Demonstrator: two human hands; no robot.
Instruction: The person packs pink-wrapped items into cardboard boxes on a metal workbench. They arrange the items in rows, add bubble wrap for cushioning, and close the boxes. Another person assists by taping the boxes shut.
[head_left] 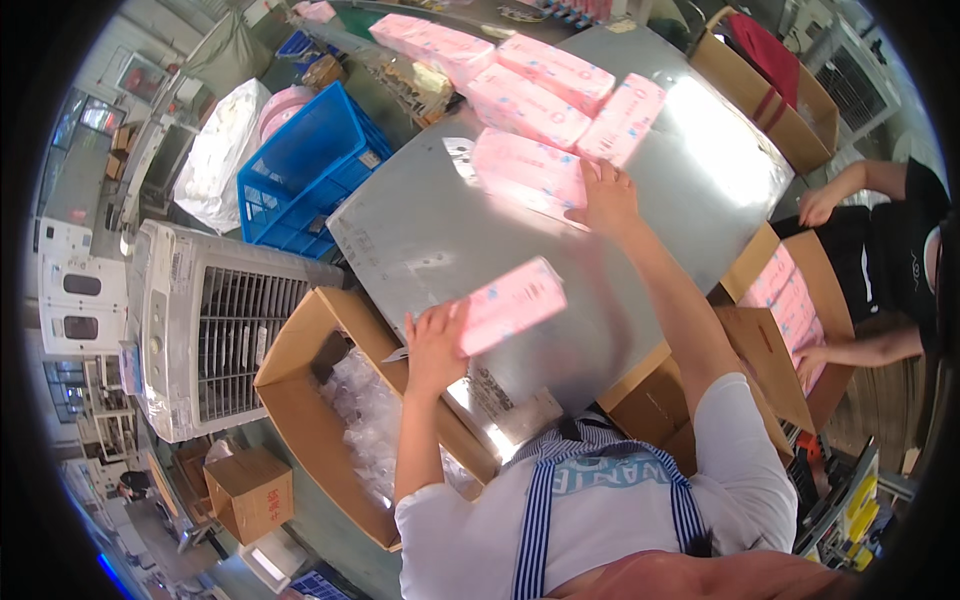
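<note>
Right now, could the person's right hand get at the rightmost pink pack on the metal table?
Probably yes. The right hand is at the end of a neighbouring pink pack, and the rightmost pack lies just beyond its fingers, with nothing visible in between.

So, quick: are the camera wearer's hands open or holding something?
Left hand: holding a pink pack.
Right hand: touching another pack; grip cannot be told.

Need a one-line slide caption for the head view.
The left hand holds a pink pack while the right hand touches a second pack at a metal table.
</note>
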